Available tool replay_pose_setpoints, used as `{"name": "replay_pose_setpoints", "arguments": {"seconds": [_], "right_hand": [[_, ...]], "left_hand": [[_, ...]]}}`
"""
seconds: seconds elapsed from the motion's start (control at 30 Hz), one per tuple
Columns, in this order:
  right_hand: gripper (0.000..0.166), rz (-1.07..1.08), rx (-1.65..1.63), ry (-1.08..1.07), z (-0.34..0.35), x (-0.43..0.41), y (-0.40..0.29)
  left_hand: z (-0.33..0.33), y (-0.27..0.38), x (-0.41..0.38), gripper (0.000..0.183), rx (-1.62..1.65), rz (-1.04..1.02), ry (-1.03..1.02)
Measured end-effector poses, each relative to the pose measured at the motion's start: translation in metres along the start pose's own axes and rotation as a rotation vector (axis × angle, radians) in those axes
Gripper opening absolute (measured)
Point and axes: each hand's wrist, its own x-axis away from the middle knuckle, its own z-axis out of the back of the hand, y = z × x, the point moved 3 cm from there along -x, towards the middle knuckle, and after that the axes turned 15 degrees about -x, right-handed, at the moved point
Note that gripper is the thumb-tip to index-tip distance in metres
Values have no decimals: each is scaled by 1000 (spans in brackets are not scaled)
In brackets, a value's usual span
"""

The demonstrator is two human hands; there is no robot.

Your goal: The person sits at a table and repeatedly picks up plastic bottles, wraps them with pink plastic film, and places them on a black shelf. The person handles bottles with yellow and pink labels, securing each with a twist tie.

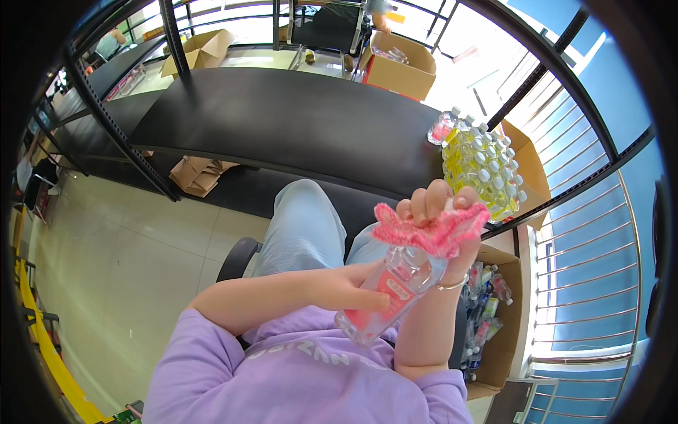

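A clear plastic bottle (378, 305) with a pink-red label is held tilted in front of my chest, its base toward me. My left hand (352, 297) wraps around the bottle's body, thumb across the label. At the top end, my right hand (429, 204) grips a fuzzy pink cloth (439, 230) over the neck. The cloth and fingers hide the neck, so whether a cap is on it cannot be seen. A bracelet (453, 285) circles my right wrist.
Ahead is a black table (296, 114). On its right end stand several white-capped bottles (479, 164) with yellow labels, beside a pink-labelled bottle (442, 126). A cardboard box (500, 339) of bottles sits at my right. Black metal posts (114, 127) frame the table. A person (111, 43) sits far left.
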Motion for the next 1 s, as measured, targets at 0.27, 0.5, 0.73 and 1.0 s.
{"name": "replay_pose_setpoints", "arguments": {"seconds": [0.27, 0.5, 0.73, 1.0], "right_hand": [[39, 164, 290, 552, 7, 11, -32], [36, 159, -17, 702, 28, 27, -37], [45, -148, -115, 465, 9, 53, -22], [43, -216, 328, 492, 4, 58, -24]], "left_hand": [[3, 17, 1, 59, -282, 141, 339], [7, 25, 4, 61, -345, 62, 475], [9, 35, 3, 67, -469, 129, 567], [11, 35, 2, 70, -606, 250, 601]]}}
